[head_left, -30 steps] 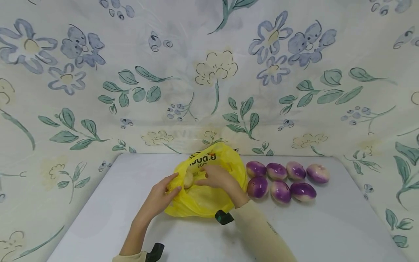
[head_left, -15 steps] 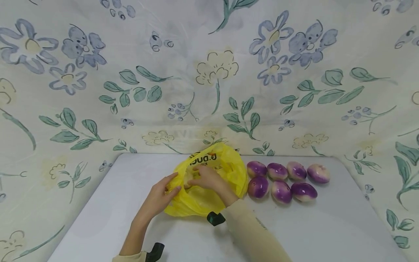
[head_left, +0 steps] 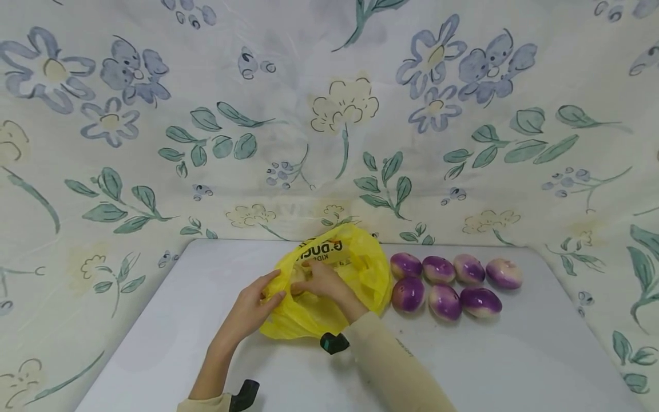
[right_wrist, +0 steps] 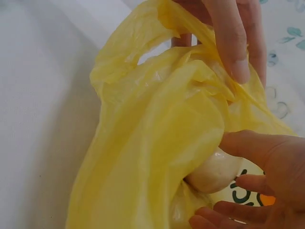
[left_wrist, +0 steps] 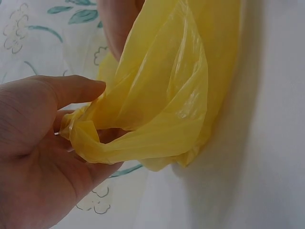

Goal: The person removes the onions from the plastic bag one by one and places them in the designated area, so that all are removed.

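Observation:
A yellow plastic bag (head_left: 309, 320) lies on the table with its mouth spread. My left hand (head_left: 251, 306) grips the left edge of that mouth, thumb on one side of the film and fingers on the other. My right hand (head_left: 325, 281) reaches inside the bag, and its fingertips are partly hidden in the head view. In the right wrist view, its thumb and spread fingers lie against a smooth, pale, rounded thing (right_wrist: 217, 171), partly covered by a fold of the bag. Purple-and-white turnip-like vegetables (head_left: 445, 301) sit in two rows to the right of the bag.
The white table (head_left: 535, 343) ends at a back edge against a flowered cloth (head_left: 453, 171). Black wrist-camera mounts (head_left: 334, 343) stick out by both sleeves, the right one close to the bag's near side.
My right hand has moved left and deeper into the bag, covering the pale thing that showed earlier in the head view. The left hand has kept its hold on the bag's edge.

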Motion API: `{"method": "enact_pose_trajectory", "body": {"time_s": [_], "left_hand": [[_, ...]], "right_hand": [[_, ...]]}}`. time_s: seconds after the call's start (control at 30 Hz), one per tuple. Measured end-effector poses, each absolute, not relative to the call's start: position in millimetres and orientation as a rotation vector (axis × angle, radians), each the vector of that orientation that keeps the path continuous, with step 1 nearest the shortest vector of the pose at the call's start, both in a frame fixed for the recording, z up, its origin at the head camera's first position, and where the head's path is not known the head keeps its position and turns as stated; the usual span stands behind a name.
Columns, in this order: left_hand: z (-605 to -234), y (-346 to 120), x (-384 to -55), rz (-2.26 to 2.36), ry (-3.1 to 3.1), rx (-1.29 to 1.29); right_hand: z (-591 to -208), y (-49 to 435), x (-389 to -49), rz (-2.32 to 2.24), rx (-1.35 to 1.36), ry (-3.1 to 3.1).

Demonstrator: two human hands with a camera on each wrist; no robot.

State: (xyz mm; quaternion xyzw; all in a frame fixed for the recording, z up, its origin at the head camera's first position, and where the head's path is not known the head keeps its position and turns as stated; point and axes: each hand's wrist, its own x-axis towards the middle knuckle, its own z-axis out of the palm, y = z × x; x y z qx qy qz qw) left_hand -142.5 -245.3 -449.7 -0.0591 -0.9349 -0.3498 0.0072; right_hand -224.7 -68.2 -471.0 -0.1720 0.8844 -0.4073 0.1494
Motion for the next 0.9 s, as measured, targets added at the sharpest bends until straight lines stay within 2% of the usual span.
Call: {"method": "enact_pose_trajectory", "body": {"time_s": [0.9], "left_hand": [[-446, -245, -141, -1.110, -2.906, -0.200]], "right_hand": [[-471, -87, -220, -1.008, -0.355, 2.672]]}}
